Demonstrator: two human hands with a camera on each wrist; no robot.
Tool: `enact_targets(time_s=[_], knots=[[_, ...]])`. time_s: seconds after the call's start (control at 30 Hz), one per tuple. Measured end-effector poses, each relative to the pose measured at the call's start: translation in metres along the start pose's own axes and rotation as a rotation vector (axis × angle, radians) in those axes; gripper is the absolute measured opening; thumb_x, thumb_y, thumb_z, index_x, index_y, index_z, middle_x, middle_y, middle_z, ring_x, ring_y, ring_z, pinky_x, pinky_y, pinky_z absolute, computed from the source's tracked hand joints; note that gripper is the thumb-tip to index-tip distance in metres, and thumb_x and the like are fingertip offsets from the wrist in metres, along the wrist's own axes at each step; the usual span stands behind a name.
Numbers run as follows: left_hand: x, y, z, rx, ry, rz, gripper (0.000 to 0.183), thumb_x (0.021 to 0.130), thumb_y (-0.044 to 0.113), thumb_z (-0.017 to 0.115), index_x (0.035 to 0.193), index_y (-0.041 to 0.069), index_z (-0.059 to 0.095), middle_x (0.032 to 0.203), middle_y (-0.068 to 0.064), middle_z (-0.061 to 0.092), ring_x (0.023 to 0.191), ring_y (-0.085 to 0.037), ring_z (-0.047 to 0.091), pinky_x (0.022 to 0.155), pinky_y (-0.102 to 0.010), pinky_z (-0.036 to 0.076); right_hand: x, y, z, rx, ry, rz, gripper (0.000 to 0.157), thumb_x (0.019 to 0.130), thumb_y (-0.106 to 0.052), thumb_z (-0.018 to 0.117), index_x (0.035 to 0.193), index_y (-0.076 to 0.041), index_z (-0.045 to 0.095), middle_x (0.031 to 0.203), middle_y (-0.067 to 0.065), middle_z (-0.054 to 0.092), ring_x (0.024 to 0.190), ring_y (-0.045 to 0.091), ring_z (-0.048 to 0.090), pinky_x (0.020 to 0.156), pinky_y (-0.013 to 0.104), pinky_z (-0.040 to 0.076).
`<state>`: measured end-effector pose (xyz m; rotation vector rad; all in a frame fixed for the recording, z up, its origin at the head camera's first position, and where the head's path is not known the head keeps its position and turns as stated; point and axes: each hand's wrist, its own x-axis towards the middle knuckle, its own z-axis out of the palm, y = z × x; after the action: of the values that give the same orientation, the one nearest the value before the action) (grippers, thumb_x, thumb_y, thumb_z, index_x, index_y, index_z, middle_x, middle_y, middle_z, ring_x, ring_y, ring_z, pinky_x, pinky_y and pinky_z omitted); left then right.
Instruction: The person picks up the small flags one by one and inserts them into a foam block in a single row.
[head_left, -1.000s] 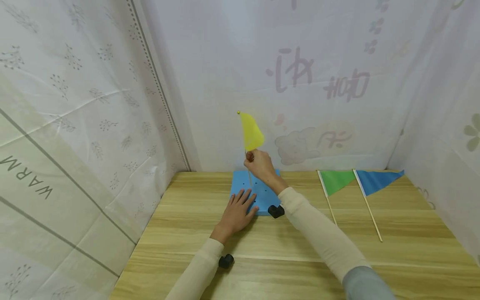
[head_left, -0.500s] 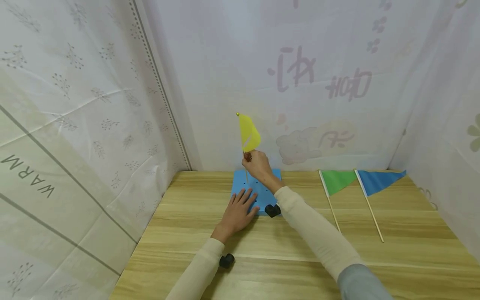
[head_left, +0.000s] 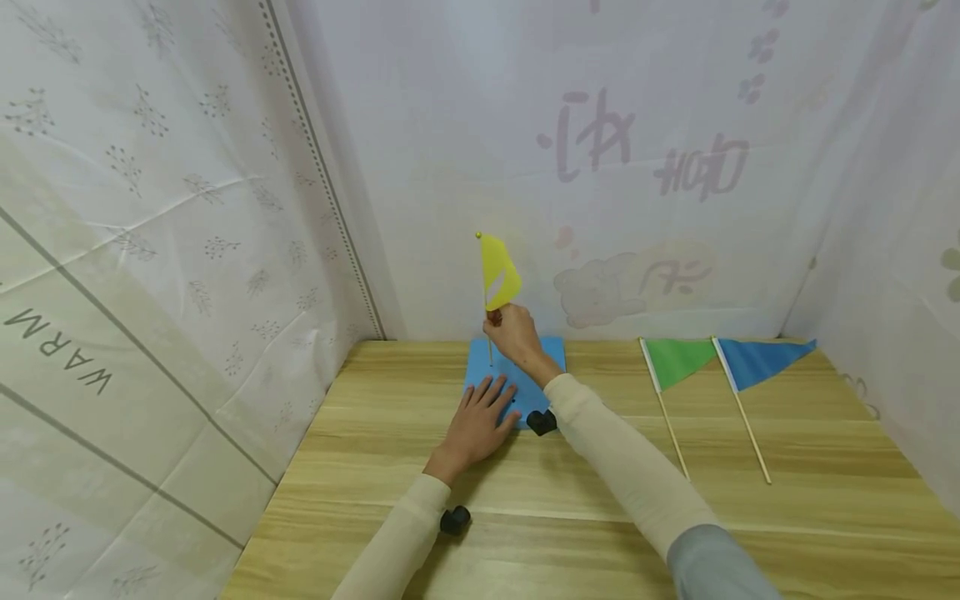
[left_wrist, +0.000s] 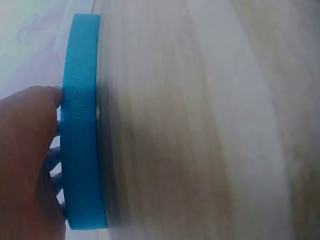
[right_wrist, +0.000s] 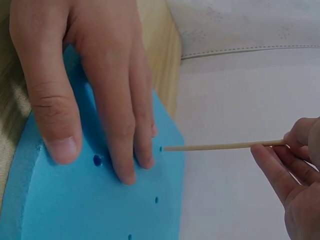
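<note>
Pale printed curtains (head_left: 450, 125) rise behind the wood-grain counter (head_left: 562, 533), a blue board (right_wrist: 90, 205) lying at its back edge. By the look of it, planting the yellow flag (head_left: 495, 257) is the step in hand: the right hand (head_left: 517, 333) pinches its stick (right_wrist: 215, 147) just below the cloth, while the left hand (head_left: 476, 423) lies on the board's near left part, fingers straight and apart. The stick's tip stands at a hole (right_wrist: 161, 149) toward the board's back left corner, below the right hand; whether it is inside I cannot tell. Next probably calls for a straight downward push, the board held steady.
</note>
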<state>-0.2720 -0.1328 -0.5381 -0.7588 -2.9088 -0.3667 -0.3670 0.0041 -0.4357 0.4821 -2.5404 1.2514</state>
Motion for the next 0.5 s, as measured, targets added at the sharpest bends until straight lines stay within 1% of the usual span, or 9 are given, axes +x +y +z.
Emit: enact_targets(time_s=[0.13,0.27,0.5], knots=[[0.0002,0.0004,0.0005,0.003,0.003,-0.002,0.059,0.114,0.046,0.048,0.165,0.017,0.044,0.174,-0.01,0.034,0.163,-0.039,0.029,0.132,-0.064,0.024,-0.0005,0.0026,0.0021,-0.008,-0.001,0.005,0.014,0.105,-0.011,0.066,0.109,-0.001,0.074,0.105,0.016,0.077,0.092,0.03,0.076,0.082,0.043,0.064],[0.0003,0.0009,-0.0002,0.0,-0.002,-0.006,0.06,0.114,0.047,0.047,0.166,0.018,0.043,0.175,-0.01,0.032,0.163,-0.039,0.027,0.133,-0.063,0.022,-0.0003,0.0038,0.004,-0.014,-0.004,0.001,0.012,0.106,-0.011,0.066,0.105,-0.002,0.072,0.103,0.015,0.076,0.092,0.03,0.075,0.083,0.043,0.063],[-0.0003,0.0011,-0.0009,0.001,-0.008,-0.012,0.06,0.114,0.047,0.048,0.165,0.017,0.043,0.175,-0.01,0.033,0.163,-0.039,0.027,0.132,-0.063,0.023,0.0003,0.0039,0.0084,-0.001,-0.013,0.001,0.011,0.106,-0.011,0.066,0.108,-0.002,0.072,0.106,0.015,0.076,0.097,0.03,0.075,0.086,0.044,0.064]])
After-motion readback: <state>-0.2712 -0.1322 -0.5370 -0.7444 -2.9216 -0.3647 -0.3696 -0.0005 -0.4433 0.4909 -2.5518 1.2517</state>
